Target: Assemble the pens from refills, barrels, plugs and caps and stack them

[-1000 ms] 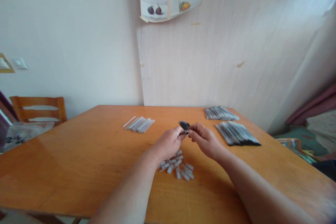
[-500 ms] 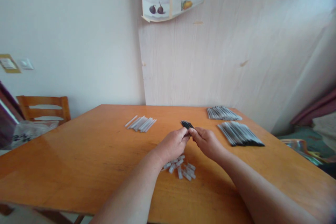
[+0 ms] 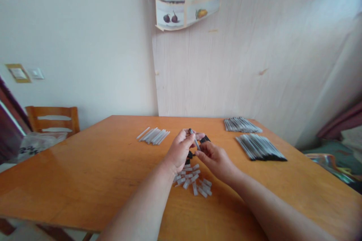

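A thin pen (image 3: 195,142) with a pale barrel and a dark top end slants between my two hands above the middle of the table. My left hand (image 3: 181,150) pinches its upper part between thumb and fingers. The fingers of my right hand (image 3: 215,157) close on its lower end. Just beyond the right fingers lies a bundle of black sticks (image 3: 205,139), partly hidden. Small black pieces (image 3: 190,154) show between the hands. Nearer me is a loose heap of short translucent caps (image 3: 194,179), partly covered by my left wrist.
Translucent tubes (image 3: 155,136) lie in a row on the wooden table (image 3: 85,165), left of my hands. To the right are two rows of pens, a nearer one (image 3: 260,147) and a farther one (image 3: 241,124). A wooden chair (image 3: 53,123) stands at the left.
Both hands have turned and drawn slightly apart, bringing the pen between them into view. The small black pieces now show too. The view has tipped up slightly.
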The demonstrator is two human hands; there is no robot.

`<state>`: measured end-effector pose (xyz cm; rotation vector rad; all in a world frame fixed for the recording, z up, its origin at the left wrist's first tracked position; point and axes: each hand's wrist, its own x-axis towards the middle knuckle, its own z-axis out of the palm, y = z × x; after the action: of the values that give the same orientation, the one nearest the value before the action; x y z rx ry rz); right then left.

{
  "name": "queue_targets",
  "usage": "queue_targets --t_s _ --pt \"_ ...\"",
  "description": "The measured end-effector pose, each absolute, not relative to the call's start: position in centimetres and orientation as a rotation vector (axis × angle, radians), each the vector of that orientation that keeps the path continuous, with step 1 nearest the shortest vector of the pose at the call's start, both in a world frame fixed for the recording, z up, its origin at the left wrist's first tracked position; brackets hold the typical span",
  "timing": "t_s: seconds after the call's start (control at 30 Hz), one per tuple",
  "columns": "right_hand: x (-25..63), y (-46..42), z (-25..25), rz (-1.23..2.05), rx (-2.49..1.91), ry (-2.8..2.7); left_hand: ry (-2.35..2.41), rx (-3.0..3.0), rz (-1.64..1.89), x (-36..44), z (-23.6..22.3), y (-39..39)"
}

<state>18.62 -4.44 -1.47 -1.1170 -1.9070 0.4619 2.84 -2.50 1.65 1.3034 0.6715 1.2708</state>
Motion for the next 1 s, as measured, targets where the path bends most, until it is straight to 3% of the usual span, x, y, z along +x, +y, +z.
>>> queue_targets --t_s 0.4,1.0 --pt "18.8 -4.5 -1.5 0.342 -1.257 -1.904 0.66 1.003 1.334 2.2 1.7 -1.5" --pt "18.5 -5.4 -0.5 0.455 -1.14 -1.921 0.7 1.056 1.331 1.6 1.4 -1.0"
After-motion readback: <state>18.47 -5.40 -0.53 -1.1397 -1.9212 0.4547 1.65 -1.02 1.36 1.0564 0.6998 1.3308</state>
